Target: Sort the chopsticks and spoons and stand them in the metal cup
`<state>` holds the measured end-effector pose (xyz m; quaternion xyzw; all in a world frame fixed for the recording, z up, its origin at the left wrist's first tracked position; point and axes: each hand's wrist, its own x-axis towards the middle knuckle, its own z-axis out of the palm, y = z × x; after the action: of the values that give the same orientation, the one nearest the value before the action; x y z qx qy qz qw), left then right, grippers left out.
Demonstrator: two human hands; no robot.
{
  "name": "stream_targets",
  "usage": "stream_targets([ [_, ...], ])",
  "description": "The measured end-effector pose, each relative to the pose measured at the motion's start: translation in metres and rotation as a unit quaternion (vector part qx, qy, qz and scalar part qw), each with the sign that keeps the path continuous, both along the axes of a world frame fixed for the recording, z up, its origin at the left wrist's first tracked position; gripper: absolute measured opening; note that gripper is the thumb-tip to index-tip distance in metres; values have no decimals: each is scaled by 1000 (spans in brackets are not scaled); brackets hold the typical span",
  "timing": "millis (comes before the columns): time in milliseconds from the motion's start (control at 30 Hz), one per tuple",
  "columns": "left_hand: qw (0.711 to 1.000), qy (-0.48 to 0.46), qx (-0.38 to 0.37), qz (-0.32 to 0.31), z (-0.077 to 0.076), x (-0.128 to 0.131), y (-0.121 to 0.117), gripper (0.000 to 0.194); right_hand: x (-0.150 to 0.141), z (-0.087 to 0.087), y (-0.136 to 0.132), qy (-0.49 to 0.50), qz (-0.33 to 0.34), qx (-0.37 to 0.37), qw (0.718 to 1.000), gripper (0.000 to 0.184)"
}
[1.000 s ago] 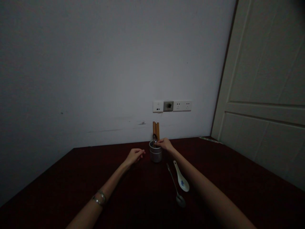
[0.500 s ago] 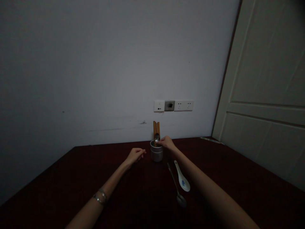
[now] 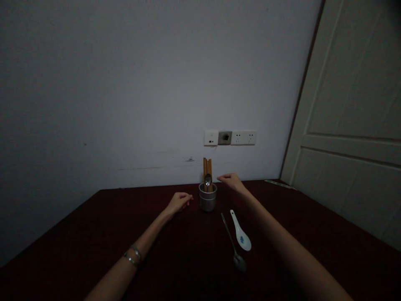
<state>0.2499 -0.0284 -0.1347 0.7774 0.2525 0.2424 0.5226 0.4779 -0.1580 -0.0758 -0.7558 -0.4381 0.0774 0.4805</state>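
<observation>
A grey metal cup (image 3: 207,202) stands upright on the dark red table. Several wooden chopsticks (image 3: 205,166) and a metal spoon (image 3: 208,180), bowl upward, rise out of it. My right hand (image 3: 232,182) is just right of the spoon, apart from it, its fingers stretched toward the cup with nothing in them. To the left of the cup my left hand (image 3: 179,202) rests by the table, fingers curled together and holding nothing visible. Nearer me lie a white ceramic spoon (image 3: 240,234) with a blue mark and a long-handled metal spoon (image 3: 232,242), side by side.
Behind the table (image 3: 131,217) rises a pale wall (image 3: 140,92) with a row of sockets and switches (image 3: 230,137). A light panelled door (image 3: 347,167) stands on the right. A thin flat strip (image 3: 278,184) lies by the table's back right corner.
My right hand has let go of the metal spoon in the cup and moved right and slightly up. The left hand keeps its place beside the cup.
</observation>
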Motion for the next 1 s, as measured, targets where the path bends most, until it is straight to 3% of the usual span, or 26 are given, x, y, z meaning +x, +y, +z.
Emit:
stream_targets([
  [100, 1000, -15, -1, 15, 5, -1, -3, 34, 20, -15, -21, 8, -20, 28, 999, 37],
  [233, 998, -47, -3, 40, 13, -2, -6, 34, 45, -57, -52, -12, -41, -15, 999, 37],
  [367, 996, -67, 26, 59, 26, -5, -15, 35, 59, -100, -81, -174, -73, -122, 974, 36],
  [467, 994, -58, 86, 23, 41, -7, -31, 30, 59, -118, -93, -271, -109, -184, 939, 40],
  [600, 987, -41, 148, -42, 52, -4, -58, 25, 53, -123, -95, -303, -116, -220, 920, 41],
  [767, 969, 11, 202, -145, 36, 10, -88, 19, 47, -118, -94, -313, -120, -224, 915, 42],
  [900, 902, 72, 333, -266, 21, 20, -109, 16, 43, -114, -96, -309, -124, -226, 915, 42],
  [1000, 833, 88, 452, -307, 17, 25, -121, 23, 42, -113, -96, -300, -126, -231, 917, 42],
])
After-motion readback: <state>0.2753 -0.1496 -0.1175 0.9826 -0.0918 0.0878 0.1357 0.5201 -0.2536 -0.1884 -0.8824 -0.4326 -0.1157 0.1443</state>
